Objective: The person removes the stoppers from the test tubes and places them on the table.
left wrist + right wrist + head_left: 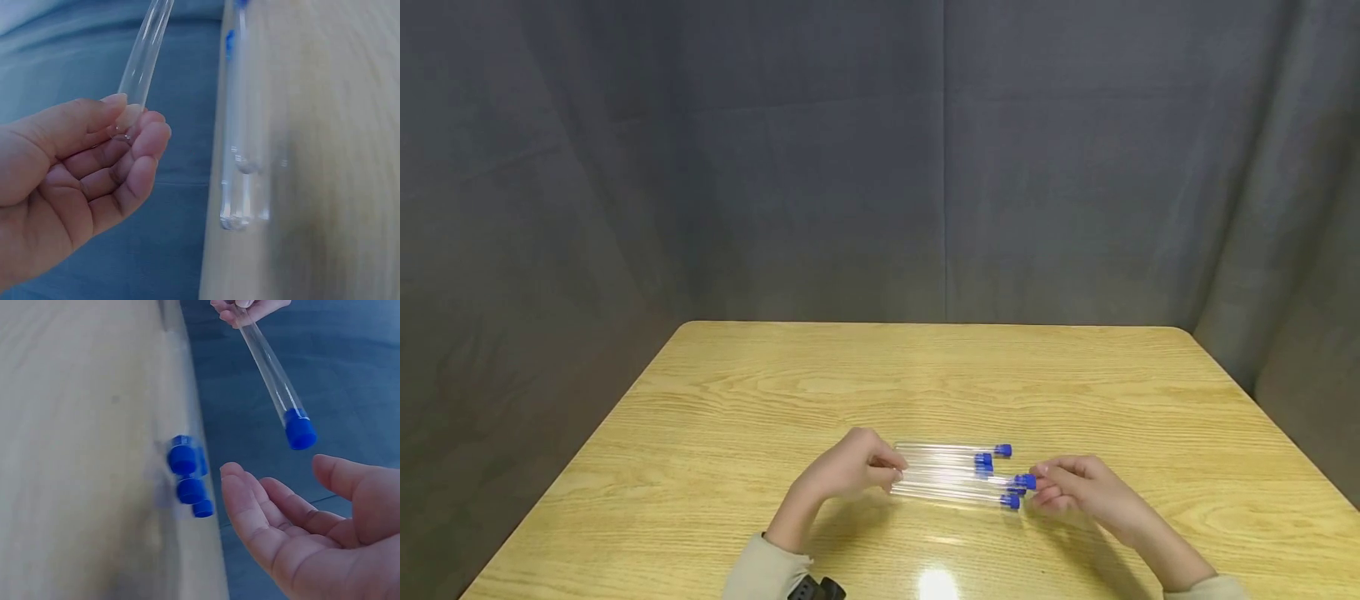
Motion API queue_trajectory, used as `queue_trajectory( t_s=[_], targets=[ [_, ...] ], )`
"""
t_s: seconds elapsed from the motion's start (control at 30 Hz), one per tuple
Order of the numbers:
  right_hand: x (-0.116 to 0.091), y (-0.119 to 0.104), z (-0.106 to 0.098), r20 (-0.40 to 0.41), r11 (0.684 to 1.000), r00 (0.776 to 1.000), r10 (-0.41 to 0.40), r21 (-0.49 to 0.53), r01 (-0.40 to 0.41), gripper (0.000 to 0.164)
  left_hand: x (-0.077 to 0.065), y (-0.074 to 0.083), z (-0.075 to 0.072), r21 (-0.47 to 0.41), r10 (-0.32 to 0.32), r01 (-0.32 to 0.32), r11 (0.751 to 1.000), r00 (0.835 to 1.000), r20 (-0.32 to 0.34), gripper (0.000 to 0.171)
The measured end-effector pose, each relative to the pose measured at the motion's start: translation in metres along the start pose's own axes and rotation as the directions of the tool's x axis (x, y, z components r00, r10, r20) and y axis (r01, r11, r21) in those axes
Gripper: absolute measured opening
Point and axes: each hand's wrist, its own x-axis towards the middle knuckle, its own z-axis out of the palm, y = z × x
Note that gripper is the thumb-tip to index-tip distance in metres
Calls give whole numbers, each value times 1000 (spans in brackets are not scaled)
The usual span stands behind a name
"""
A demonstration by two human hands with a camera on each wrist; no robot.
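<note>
Left wrist: grip (pixel 80 174) pinches tube (pixel 143 62), apparently near base.

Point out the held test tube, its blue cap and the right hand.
Held test tube (pixel 269 369): right wrist view, clear barrel.
Blue cap (pixel 301 433): right wrist view, outer end.
Right hand (pixel 328 550): right wrist view, middle of the hand.

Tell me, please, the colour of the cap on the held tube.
Blue; the cap shows best in the right wrist view.

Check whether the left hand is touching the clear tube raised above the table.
Touching. The left wrist view shows it plainly: the left hand pinches the rounded end of the clear tube, the thumb pressed against it.
</note>
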Motion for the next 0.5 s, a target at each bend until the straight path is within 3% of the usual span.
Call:
queue_trajectory(
  t_s=[0.5],
  targets=[
    [0, -40, -2, -61, 996, 995, -74, -58, 71, 47, -6, 36, -21, -37, 21, -25, 999, 993, -113, 21]
  ],
)
